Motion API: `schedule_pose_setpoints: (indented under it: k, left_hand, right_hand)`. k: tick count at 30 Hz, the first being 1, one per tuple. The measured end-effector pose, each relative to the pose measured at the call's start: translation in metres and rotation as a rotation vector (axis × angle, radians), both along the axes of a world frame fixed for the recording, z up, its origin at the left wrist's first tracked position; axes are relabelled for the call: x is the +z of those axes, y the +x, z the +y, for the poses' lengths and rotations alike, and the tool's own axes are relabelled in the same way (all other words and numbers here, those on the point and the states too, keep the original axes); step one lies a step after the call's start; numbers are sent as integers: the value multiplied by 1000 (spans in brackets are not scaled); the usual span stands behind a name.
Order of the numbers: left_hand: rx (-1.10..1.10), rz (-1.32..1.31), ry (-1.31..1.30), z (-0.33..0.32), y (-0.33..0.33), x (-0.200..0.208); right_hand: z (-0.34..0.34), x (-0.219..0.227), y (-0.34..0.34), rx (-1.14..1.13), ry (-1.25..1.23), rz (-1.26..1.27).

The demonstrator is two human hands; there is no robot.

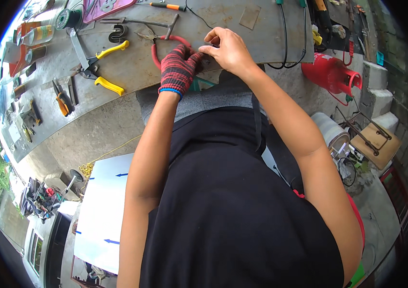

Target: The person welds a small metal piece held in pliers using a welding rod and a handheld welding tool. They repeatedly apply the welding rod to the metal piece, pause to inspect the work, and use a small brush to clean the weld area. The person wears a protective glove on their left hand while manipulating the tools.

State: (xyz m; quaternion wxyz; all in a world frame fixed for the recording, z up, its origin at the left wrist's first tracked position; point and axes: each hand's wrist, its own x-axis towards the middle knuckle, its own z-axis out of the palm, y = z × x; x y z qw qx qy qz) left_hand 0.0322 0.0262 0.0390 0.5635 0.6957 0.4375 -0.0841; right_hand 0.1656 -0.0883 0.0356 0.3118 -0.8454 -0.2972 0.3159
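Note:
At the near edge of the metal workbench point(223, 21), my two hands meet. My left hand point(179, 69) wears a red-and-black striped knit glove with a blue cuff; its fingers are closed on something small and mostly hidden. Bare, my right hand point(230, 52) has its thumb and fingers drawn together beside the glove's fingertips. What it pinches, if anything, is too small to name. Red-handled pliers point(155, 55) lie just beyond the gloved hand, jaws pointing left, one handle partly behind the glove. A T-shaped metal rod point(171, 27) rests next to them.
Yellow-handled cutters point(110, 86), orange-handled pliers point(62, 105), a green spool point(68, 19), a pink tray point(105, 8) and a screwdriver point(167, 6) lie on the bench. A rusty flat plate point(250, 17) sits at the back. Right of the bench are a red gas cylinder point(329, 74) and a stool point(376, 144).

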Motion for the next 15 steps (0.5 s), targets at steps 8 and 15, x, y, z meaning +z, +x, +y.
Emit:
schedule_pose_setpoints:
  k: [8, 15]
  left_hand:
    - [90, -68, -102, -4, -5, -2]
    - [111, -158, -105, -8, -9, -9]
  right_hand:
    - [3, -1, 2, 62, 10, -58]
    - [4, 5, 4, 42, -13, -2]
